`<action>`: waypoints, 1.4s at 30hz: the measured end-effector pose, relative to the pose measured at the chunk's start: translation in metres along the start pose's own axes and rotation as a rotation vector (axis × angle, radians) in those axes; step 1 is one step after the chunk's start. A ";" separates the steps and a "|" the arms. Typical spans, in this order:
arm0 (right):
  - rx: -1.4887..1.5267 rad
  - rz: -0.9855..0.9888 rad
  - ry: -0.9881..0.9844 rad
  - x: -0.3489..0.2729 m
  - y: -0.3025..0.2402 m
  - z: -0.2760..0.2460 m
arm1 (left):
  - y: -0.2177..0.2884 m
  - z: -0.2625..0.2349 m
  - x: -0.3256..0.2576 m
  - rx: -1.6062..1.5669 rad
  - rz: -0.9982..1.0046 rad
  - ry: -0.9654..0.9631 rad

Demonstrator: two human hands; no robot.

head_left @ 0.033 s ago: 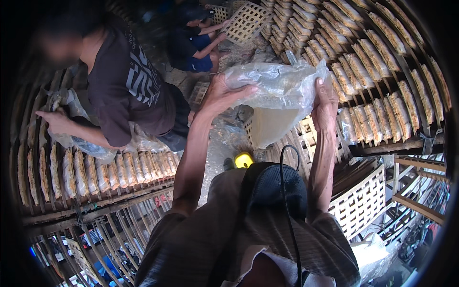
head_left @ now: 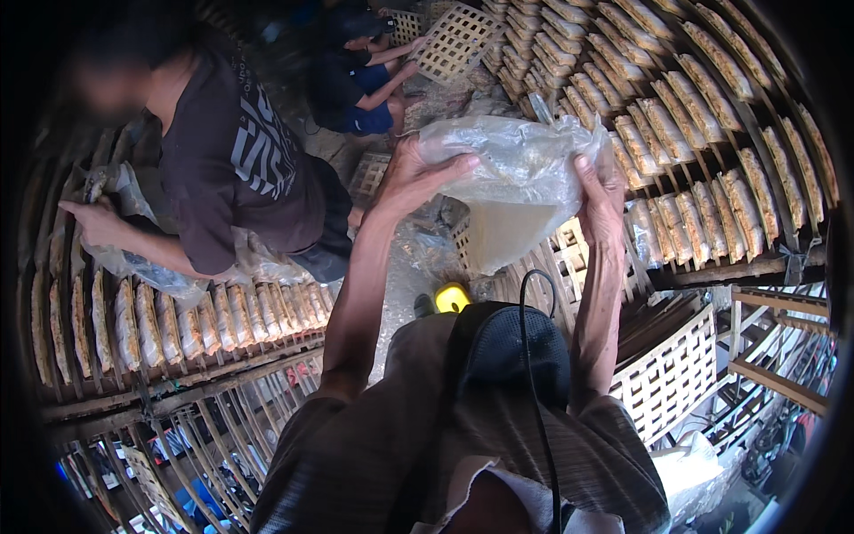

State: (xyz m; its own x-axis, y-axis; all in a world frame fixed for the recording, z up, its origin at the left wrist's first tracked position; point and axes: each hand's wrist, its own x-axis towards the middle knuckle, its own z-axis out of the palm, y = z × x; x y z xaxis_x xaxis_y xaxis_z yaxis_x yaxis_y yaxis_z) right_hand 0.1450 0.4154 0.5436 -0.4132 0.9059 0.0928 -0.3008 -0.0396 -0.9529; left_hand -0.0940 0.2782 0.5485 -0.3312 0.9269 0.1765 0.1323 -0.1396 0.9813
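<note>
Up in front of me, a crumpled clear plastic sheet [head_left: 516, 151] is stretched between both hands. Its left end is gripped by my left hand [head_left: 422, 178], thumb lying along the near side. At the right end, my right hand [head_left: 605, 196] pinches the gathered plastic, the thumb in front and the other fingers mostly hidden behind it. A smooth, pale yellowish part [head_left: 507, 233] hangs below the sheet's middle; whether it belongs to the same plastic I cannot tell.
Long wrapped slabs stand in rows on slatted racks, on the right [head_left: 694, 214] and left [head_left: 196, 320]. A co-worker [head_left: 249, 160] handles plastic at the left rack. Farther back, a seated person holds a woven lattice panel [head_left: 455, 43]. Another lattice panel [head_left: 667, 378] leans at lower right.
My right thumb has shifted slightly left and down on the plastic. The co-worker's hand at the left rack has moved a little left. My left hand keeps its hold.
</note>
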 end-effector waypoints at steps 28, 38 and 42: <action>-0.175 0.066 0.090 0.010 0.026 0.031 | -0.073 -0.082 -0.027 -1.054 -0.218 -0.153; -0.088 0.135 0.118 0.008 0.025 -0.002 | -0.043 -0.047 -0.046 -0.244 -0.560 0.141; -0.078 0.137 0.121 0.005 0.031 -0.008 | -0.039 -0.035 -0.045 -0.093 -0.342 0.130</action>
State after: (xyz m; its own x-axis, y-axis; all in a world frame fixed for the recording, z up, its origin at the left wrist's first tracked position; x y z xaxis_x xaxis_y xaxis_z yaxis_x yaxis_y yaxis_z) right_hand 0.1411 0.4220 0.5125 -0.3375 0.9387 -0.0699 -0.1797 -0.1371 -0.9741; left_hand -0.1170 0.2293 0.5047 -0.4585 0.8741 -0.1604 -0.0896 0.1342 0.9869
